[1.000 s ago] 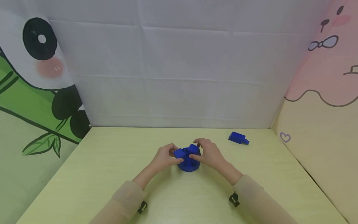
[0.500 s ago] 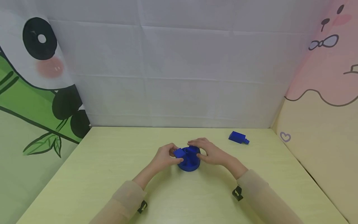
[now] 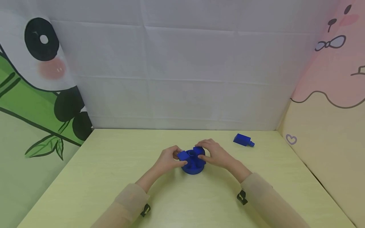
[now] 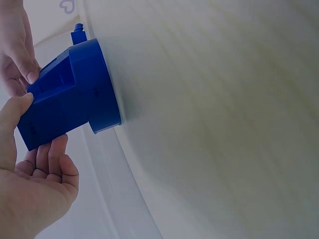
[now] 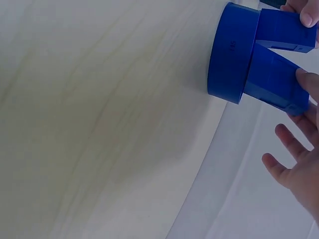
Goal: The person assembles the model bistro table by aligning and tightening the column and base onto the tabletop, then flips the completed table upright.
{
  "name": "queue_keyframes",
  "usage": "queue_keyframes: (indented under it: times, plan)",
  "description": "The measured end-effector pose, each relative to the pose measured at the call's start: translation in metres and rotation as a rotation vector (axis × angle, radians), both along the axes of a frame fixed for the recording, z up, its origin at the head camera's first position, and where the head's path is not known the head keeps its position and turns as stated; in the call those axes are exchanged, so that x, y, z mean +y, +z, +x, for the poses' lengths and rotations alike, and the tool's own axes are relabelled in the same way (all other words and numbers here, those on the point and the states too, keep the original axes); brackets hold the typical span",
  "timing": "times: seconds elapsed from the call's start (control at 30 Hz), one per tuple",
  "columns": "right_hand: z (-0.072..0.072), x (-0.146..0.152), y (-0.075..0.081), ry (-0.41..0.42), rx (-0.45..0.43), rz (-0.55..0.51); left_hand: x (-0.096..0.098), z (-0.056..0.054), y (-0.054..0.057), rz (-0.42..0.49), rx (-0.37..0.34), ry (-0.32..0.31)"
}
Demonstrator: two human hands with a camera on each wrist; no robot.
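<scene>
Round blue base (image 3: 193,170) on the tabletop (image 3: 85,177), roughly midway between left and right edges, in from the far edge. Two blocks rise from it: left block (image 3: 183,155) pinched by left hand (image 3: 168,160), right block (image 3: 198,150) pinched by right hand (image 3: 215,153). Seating depth: cannot tell. Blue bottle-shaped piece (image 3: 243,140) lying near far right corner.

In the head view we see soft, even, slightly dim light, yellow-green on the table (image 3: 85,177) and greyer on the white backdrop (image 3: 188,63), with faint, blurry-edged shadows beside both forearms (image 3: 235,174). The wrist views look darker and cooler to us; a diffuse shadow spreads from the blue round base (image 3: 193,170), whose printed marks read too softly to make out.
</scene>
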State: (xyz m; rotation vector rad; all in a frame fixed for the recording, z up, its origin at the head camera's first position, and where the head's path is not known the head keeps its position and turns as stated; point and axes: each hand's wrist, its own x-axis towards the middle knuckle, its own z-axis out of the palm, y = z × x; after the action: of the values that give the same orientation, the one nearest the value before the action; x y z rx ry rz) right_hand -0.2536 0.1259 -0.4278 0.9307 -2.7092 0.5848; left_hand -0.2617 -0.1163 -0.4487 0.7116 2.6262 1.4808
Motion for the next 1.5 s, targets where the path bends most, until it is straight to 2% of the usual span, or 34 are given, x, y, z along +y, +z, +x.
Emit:
queue_keyframes:
  times: [0.27,0.37,0.6,0.67,0.73,0.87,0.97,1.07,1.3,1.5]
  plan:
    - [0.003,-0.006,-0.004,-0.203,0.036,-0.027,-0.002,0.001,0.001,-0.007,0.029,-0.019]
    - [0.004,-0.008,-0.005,-0.261,0.019,-0.059,-0.002,0.002,0.001,-0.006,0.044,-0.021]
    - [0.007,-0.011,-0.006,-0.369,-0.076,-0.119,0.000,0.002,0.002,-0.010,-0.008,0.006]
    - [0.008,-0.010,-0.006,-0.358,-0.098,-0.123,0.000,0.002,0.002,-0.012,-0.009,0.009]
    - [0.010,-0.008,-0.004,-0.311,-0.116,-0.130,0.000,0.002,0.002,-0.014,-0.010,0.012]
    - [0.011,0.001,0.001,-0.134,-0.124,-0.121,0.000,0.003,0.003,-0.015,-0.007,0.016]
    - [0.009,0.008,0.003,0.002,-0.099,-0.094,-0.001,0.004,0.004,-0.012,-0.003,0.016]
    - [0.006,0.014,0.003,0.081,-0.071,-0.063,-0.001,0.004,0.005,-0.010,-0.002,0.015]
    - [0.003,0.019,0.002,0.125,-0.047,-0.004,0.000,0.004,0.005,-0.021,-0.002,0.017]
    - [0.008,0.020,0.002,0.053,-0.027,0.008,0.000,0.003,0.003,-0.008,-0.014,0.019]
